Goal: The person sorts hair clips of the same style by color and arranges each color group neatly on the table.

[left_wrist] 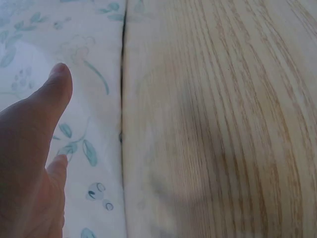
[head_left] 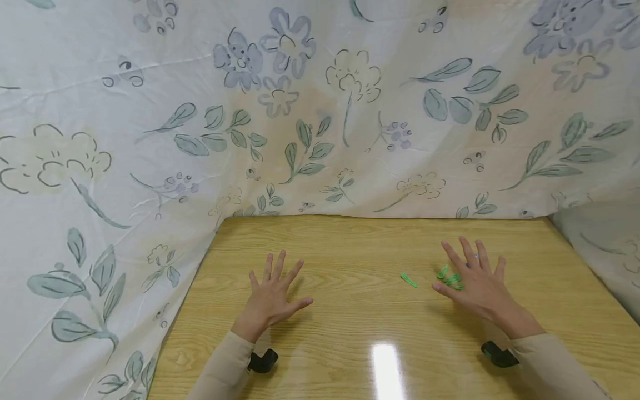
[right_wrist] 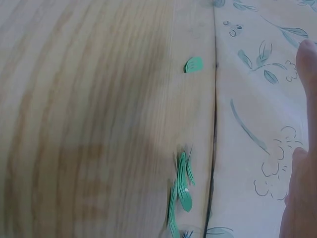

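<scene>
My left hand hovers over the left part of the table with its fingers spread, holding nothing. On the other side, my right hand is spread too, palm down and without anything in it. Beneath and beside its thumb and fingers lies a small cluster of green clips, slim and slotted like snap hair clips; the hand partly covers them in the head view. A single green clip lies apart, left of the cluster. The right wrist view shows the bunched clips and the lone one.
The wood-grain table ends at a flowered cloth hanging at the back and left. A bright reflection lies on the near tabletop. A black device sits at the left wrist, another black device at the right.
</scene>
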The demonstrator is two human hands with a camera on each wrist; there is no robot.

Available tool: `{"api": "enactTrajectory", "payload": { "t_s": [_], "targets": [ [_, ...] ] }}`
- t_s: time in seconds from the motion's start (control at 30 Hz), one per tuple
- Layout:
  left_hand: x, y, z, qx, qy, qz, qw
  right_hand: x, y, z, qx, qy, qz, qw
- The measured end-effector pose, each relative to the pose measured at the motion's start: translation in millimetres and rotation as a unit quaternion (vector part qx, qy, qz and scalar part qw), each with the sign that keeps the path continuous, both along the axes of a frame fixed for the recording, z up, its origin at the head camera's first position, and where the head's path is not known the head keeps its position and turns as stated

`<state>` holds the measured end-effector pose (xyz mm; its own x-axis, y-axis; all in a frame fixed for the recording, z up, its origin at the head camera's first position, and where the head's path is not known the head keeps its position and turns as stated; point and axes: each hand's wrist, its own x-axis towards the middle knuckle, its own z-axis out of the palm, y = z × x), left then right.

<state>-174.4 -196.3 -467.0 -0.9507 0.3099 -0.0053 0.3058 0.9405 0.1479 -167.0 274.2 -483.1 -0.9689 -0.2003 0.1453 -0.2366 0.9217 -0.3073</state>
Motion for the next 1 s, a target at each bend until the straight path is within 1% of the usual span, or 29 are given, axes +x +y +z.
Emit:
{"api": "enactTrajectory", "payload": {
  "t_s": [0.2,0.43,0.5,0.67,0.8,0.9,1.0],
  "targets": [
    [-0.5,-1.3,2.1,0.004,0.001,-0.001,1.0,-1.2,2.6,-1.4,-0.002,0.0,-0.002,1.0],
    [-1.6,-1.2,5.0,-0.004,-0.022,0.001,0.9997,-3.8,7.3,-1.2,-0.003,-0.004,-0.006,1.0],
    [-2.7,-0.4,4.7,-0.003,-0.022,-0.001,0.9997,-4.3,9.5,-0.4,-0.004,-0.007,-0.006,0.9999],
    [-6.0,3.8,4.2,0.008,-0.018,-0.011,0.9997,-5.6,18.2,0.1,-0.014,-0.021,-0.002,0.9997],
    [-8.5,8.3,6.2,0.021,-0.023,-0.021,0.9993,-6.7,27.5,0.4,-0.019,-0.03,-0.001,0.9994],
    [-11.6,11.9,6.9,0.036,-0.028,-0.03,0.9985,-7.7,34.4,0.0,-0.019,-0.035,0.0,0.9992],
    [-15.8,16.8,5.9,0.054,-0.024,-0.039,0.9975,-9.1,41.2,-1.8,-0.02,-0.039,0.006,0.999]
  ]
}}
